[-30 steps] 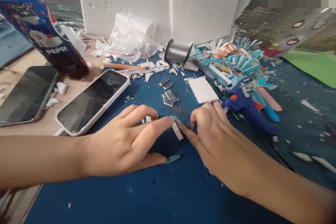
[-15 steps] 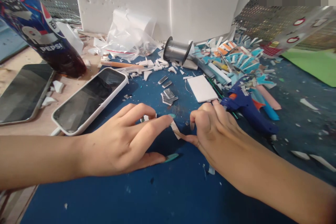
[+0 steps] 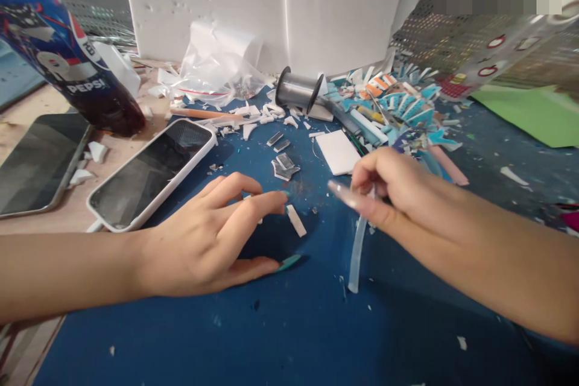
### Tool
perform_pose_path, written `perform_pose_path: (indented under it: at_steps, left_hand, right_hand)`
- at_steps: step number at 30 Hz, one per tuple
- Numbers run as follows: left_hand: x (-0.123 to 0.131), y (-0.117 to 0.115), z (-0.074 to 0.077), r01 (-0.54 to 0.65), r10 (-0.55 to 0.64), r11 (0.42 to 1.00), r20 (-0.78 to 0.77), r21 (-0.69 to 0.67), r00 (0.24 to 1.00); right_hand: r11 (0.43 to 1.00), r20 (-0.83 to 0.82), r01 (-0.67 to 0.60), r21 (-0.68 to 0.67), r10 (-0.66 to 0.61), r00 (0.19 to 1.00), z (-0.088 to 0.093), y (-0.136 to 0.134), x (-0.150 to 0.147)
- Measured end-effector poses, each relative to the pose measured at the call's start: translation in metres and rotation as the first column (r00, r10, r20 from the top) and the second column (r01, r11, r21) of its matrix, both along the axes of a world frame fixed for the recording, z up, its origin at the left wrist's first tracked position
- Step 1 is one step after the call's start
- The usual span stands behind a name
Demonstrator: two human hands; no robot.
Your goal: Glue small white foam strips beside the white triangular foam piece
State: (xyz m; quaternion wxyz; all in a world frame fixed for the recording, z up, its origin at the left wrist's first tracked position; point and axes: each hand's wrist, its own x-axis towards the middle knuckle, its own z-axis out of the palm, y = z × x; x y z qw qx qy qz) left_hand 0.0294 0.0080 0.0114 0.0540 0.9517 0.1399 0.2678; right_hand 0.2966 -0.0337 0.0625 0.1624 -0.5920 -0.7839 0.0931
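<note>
My left hand (image 3: pixel 217 235) rests on the blue mat (image 3: pixel 190 338) with fingers bent and spread, thumb stretched out. Its index fingertip is at the upper end of a small white strip (image 3: pixel 297 221); whether it presses on it I cannot tell. Another white bit is mostly covered by those fingers. My right hand (image 3: pixel 389 190) is curled around the glue gun, which it almost wholly hides; only a sliver of the blue body (image 3: pixel 398 143) shows. From under that hand a translucent glue stick (image 3: pixel 357 262) hangs towards me. Its thumb points left.
A white rectangular piece (image 3: pixel 338 152), small grey metallic pieces (image 3: pixel 284 163) and a wire spool (image 3: pixel 298 89) lie beyond my hands. Scraps (image 3: pixel 407 102) heap at the back right. Two phones (image 3: pixel 154 172) and a Pepsi bottle (image 3: pixel 85 66) are on the left, green paper (image 3: pixel 525 114) on the right.
My right hand has left the white strip's lower end and moved right, over the glue gun, closing around it. More of the glue stick shows. My left hand stays nearly in place.
</note>
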Motion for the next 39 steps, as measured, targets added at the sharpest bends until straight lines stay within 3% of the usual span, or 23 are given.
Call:
perform_pose_path:
  at_steps: [5,8,11,13,29,35,39]
  left_hand:
    - [0.000,-0.001,0.001,-0.007,0.007,0.999,-0.003,-0.045,1.000]
    - [0.001,-0.002,-0.001,-0.006,0.005,0.998,-0.020,-0.066,1.000]
    - [0.001,-0.002,-0.005,-0.020,0.021,0.997,0.016,-0.076,1.000]
    - [0.002,-0.002,-0.008,-0.028,0.032,0.997,0.055,-0.073,0.998]
    - [0.000,-0.001,0.002,-0.019,0.018,1.000,-0.008,-0.017,1.000]
    - [0.000,0.001,0.003,-0.122,0.109,0.991,0.183,0.059,0.977]
    - [0.001,0.003,0.007,-0.220,0.203,0.968,0.135,0.120,0.970]
  right_hand:
    - [0.986,-0.405,0.025,-0.163,-0.090,0.910,0.012,0.010,-0.010]
    - [0.983,-0.663,0.027,-0.182,-0.144,0.735,0.010,0.016,-0.013]
    - [0.987,-0.843,-0.043,-0.155,-0.109,0.526,0.005,0.022,-0.016]
    - [0.987,-0.881,-0.086,-0.138,-0.083,0.466,0.000,0.026,-0.018]
    - [0.984,-0.891,-0.117,-0.134,-0.068,0.448,-0.029,0.031,-0.018]
    - [0.960,-0.902,-0.239,-0.146,-0.030,0.431,-0.023,0.025,-0.023]
    - [0.936,-0.857,-0.299,-0.184,-0.004,0.515,-0.013,0.017,-0.028]
